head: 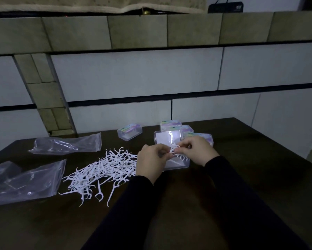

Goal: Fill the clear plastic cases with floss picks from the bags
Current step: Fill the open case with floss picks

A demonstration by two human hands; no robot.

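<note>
A loose heap of white floss picks [104, 170] lies on the dark table [250, 177], left of my hands. An open clear plastic case [177, 164] sits under my hands, its lid [167, 138] raised at the back. My left hand [151, 159] and my right hand [196, 150] meet above the case, and both pinch a small bunch of floss picks [175, 149] between the fingertips. A few picks stick out over the case's right side. What the case holds is mostly hidden by my hands.
Two clear plastic bags lie at the left, one flat at the back [67, 144] and one crumpled near the front [25, 181]. A closed labelled case [129, 131] stands behind the heap. More labelled cases [196, 135] are stacked behind the open one. A tiled wall rises behind the table.
</note>
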